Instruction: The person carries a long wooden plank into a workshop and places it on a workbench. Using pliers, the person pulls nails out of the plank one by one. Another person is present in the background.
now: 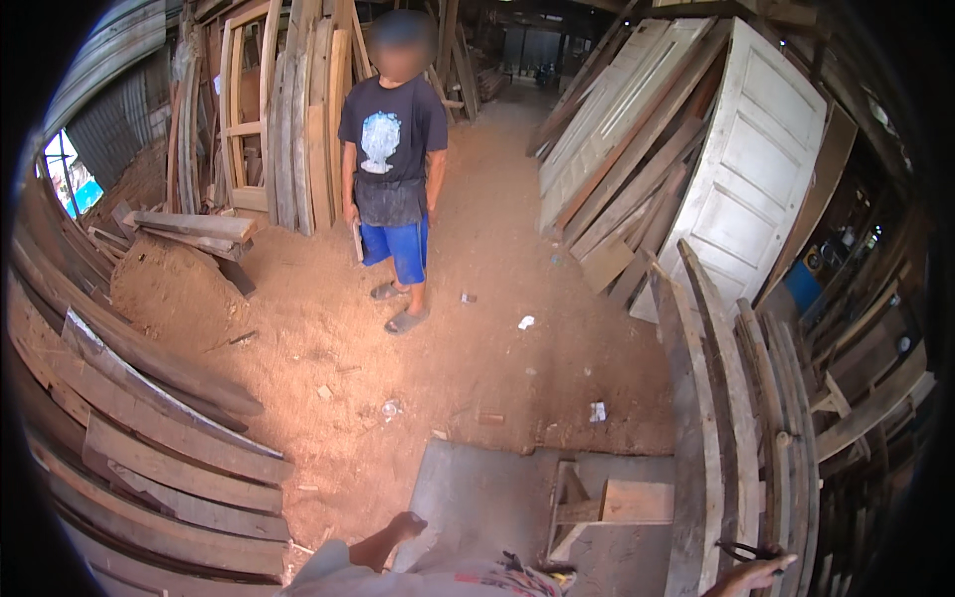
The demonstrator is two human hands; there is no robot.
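Head view looks down at the person's own two hands at the bottom edge. Left hand hangs low over a grey flat board that lies on the dirt floor; its fingers look curled in, but it is too small to tell if they hold anything. Right hand is at the bottom right, and its fingers pinch a thin dark loop just beside the old grey planks that stand on end there. A small wooden frame lies on the grey board between the two hands. Curved planks are stacked at the left side. Farther off, bits of litter lie on the floor. Past them another person stands in a dark shirt, blue shorts and sandals. White doors lean at the right, and wooden frames lean at the back left.
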